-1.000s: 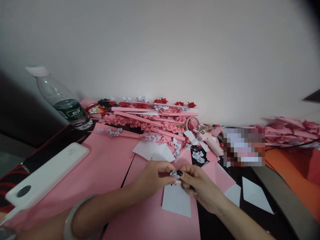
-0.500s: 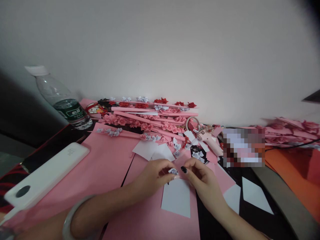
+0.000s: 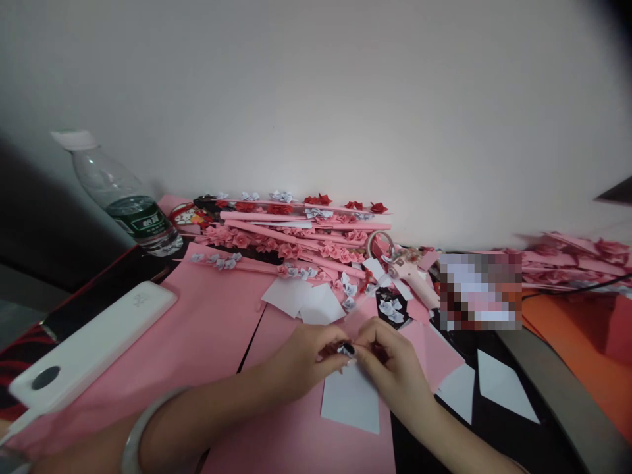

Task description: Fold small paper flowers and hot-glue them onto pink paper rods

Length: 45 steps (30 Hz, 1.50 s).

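My left hand (image 3: 309, 359) pinches a small white paper flower (image 3: 343, 351) between thumb and fingers. From the other side my right hand (image 3: 395, 362) meets it, the dark-nailed thumb pressed to the flower's edge. Most of the flower is hidden by the fingers. Beneath the hands lies a white paper piece (image 3: 349, 403) on a large pink sheet (image 3: 306, 434). More white paper flowers (image 3: 391, 309) rest on the dark surface just beyond my right hand.
Behind the hands, pink rolled stems with paper flowers (image 3: 291, 249) are piled against the wall. A tape roll (image 3: 379, 243) and a pale pink glue gun (image 3: 415, 280) sit beside them. At left are a water bottle (image 3: 141, 214) and a white power bank (image 3: 99, 349).
My right hand has moved left and a little down, closing the gap to the flower in my left hand. The white paper piece underneath has shifted slightly right and down.
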Tool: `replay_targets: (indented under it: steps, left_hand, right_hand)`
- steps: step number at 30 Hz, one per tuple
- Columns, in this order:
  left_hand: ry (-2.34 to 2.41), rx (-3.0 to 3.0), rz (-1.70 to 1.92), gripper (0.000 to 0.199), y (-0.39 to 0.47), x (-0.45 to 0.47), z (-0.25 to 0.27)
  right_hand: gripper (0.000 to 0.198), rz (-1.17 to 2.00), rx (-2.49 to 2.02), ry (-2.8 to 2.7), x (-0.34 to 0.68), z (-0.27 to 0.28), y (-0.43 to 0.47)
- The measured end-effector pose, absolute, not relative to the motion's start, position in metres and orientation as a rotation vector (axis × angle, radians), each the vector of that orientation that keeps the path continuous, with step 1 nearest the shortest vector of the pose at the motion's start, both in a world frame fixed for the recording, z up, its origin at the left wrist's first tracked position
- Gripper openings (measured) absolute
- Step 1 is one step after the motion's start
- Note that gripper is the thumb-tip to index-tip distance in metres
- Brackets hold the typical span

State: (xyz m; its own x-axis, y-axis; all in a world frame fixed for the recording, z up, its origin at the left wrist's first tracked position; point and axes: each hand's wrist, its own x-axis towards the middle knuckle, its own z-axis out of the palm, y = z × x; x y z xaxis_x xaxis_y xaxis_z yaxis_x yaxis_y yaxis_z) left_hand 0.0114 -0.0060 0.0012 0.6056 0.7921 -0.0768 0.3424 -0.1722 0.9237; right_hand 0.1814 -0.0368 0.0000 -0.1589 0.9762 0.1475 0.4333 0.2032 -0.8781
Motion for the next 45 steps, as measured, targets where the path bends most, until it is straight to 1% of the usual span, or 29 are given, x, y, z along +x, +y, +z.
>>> replay_targets:
  steps: [2,9,19,21,25,28,31,37,41,45]
  left_hand:
    - [0.924,1.779,0.529,0.006,-0.006,0.011,0.0]
    - [0.953,1.742,0.534,0.008,-0.007,0.01,-0.004]
    - [0.969,1.749,0.548,0.005,-0.005,0.01,-0.004]
    - [0.962,1.756,0.548,0.003,-0.005,0.01,-0.004]
    - [0.939,1.725,0.561,0.008,-0.005,0.01,-0.004]
    - [0.888,1.506,0.595,0.007,-0.005,0.012,-0.002]
    - [0.827,1.257,0.602,0.004,-0.003,0.013,0.0]
    - [0.769,1.086,0.593,0.015,0.007,0.01,-0.004]
    - [0.735,0.999,0.595,0.019,0.01,0.007,-0.008]
    - [0.723,0.808,0.628,0.022,0.01,0.008,-0.006]
  right_hand:
    - [0.021,0.951,-1.353,-1.706,0.182,0.001,-0.036]
    - [0.026,1.336,-1.392,-1.48,0.182,0.003,-0.032]
    - [0.032,1.431,-1.4,-1.362,0.181,0.001,-0.03]
    - [0.032,1.498,-1.368,-1.357,0.182,0.001,-0.03]
    - [0.032,1.705,-1.267,-1.262,0.186,-0.003,-0.03]
    - [0.032,1.802,-1.206,-1.106,0.186,-0.004,-0.03]
    - [0.033,1.758,-1.169,-0.979,0.184,-0.001,-0.03]
    - [0.034,1.625,-1.106,-0.962,0.183,0.002,-0.031]
    - [0.034,1.52,-1.137,-1.013,0.185,-0.001,-0.031]
    - [0.032,1.492,-1.176,-1.046,0.186,-0.003,-0.031]
